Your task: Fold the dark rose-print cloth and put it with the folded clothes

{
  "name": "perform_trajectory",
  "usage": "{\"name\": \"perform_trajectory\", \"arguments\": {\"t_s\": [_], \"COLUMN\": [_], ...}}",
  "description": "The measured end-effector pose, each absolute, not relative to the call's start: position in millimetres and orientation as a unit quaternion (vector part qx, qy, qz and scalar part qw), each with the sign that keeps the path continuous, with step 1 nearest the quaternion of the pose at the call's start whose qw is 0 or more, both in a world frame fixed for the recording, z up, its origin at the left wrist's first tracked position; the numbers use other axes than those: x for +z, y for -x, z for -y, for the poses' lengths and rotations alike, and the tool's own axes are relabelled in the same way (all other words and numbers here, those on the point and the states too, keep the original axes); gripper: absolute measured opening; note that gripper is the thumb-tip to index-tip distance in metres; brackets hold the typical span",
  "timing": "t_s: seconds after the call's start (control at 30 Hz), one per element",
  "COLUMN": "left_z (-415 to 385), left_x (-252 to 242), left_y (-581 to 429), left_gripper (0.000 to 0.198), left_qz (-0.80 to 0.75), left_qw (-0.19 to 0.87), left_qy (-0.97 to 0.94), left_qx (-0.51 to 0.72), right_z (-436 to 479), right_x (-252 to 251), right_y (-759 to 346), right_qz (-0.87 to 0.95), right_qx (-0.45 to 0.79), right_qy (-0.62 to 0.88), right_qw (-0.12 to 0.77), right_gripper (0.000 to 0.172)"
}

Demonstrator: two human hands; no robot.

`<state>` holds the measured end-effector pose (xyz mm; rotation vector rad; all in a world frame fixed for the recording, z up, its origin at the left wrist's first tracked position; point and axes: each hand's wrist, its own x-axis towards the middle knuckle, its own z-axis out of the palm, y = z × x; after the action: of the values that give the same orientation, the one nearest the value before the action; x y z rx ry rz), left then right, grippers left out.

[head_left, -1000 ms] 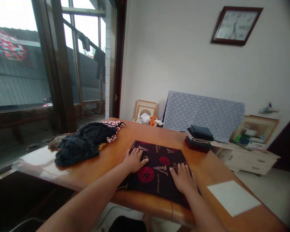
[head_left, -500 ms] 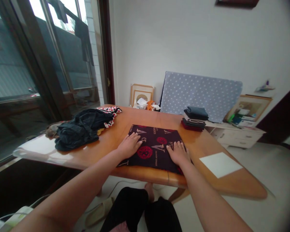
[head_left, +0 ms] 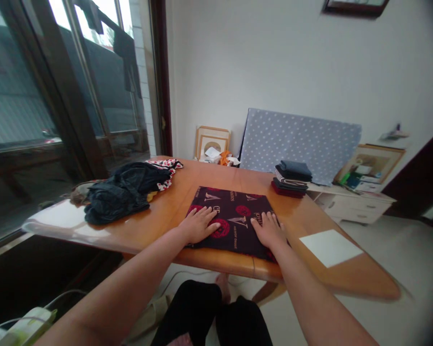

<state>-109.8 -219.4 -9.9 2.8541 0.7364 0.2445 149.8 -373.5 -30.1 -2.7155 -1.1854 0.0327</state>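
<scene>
Brown wooden table flanks my open left hand and right hand. Flat, red-medallioned black cloth beneath reaches its near edge.

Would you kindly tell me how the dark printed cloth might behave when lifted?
The dark printed cloth would probably droop, since it lies as thin, flat fabric. It seems unlikely to roll or tip, lying low on the table.

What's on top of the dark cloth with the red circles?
The left hand lies palm down on its left side, the right hand on its right. Between them, the dark cloth shows red circles and pale letters. Whatever print the hands cover can't be seen.
</scene>
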Motion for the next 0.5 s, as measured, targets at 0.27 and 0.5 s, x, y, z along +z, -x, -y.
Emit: {"name": "perform_trajectory", "arguments": {"t_s": [0.27, 0.5], "left_z": [226, 231], "left_x": [-5, -3], "left_y": [114, 118], "left_gripper": [0.075, 0.077], "left_qz": [-0.255, -0.256], "left_qw": [0.099, 0.093], "left_qy": [-0.958, -0.958], "left_qx": [0.083, 0.086], "right_z": [374, 364], "right_x": [-30, -22], "right_y": [-157, -90], "right_qz": [0.388, 0.503], "right_qx": [0.014, -0.022], "right_qy": [0.918, 0.86], "right_qw": [0.078, 0.081], "right_gripper": [0.078, 0.081]}}
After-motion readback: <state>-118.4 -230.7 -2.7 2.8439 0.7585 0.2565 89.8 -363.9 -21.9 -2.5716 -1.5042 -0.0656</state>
